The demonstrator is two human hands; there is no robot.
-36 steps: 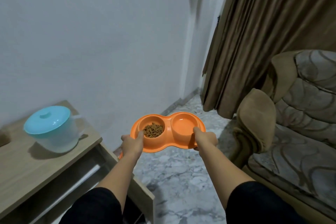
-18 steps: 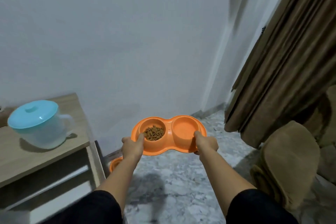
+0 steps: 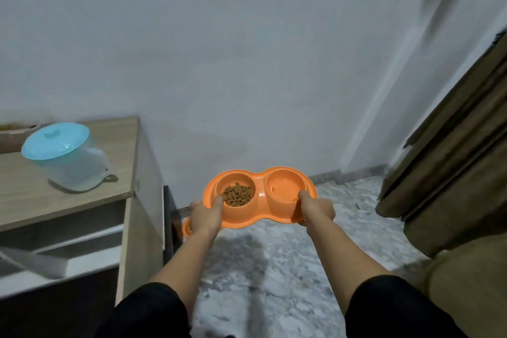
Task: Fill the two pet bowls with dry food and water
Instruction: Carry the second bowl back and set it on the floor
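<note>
No legible text, label, brand or number appears on any surface. The double pet bowl [image 3: 260, 196] and the lidded jug [image 3: 65, 155] are unmarked.

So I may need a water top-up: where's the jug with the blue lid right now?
The jug stands at the left of the head view on the wooden cabinet, left of the orange feeder held in both hands.

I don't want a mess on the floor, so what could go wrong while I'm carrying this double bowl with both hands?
1. The orange double bowl is held in the air by the left hand and right hand at its ends; tilting it could slop what looks like water from the right well.
2. The kibble sits loose and could scatter onto the marble floor.
3. Another orange dish lies on the floor below the left hand, easy to bump when setting down.
</note>
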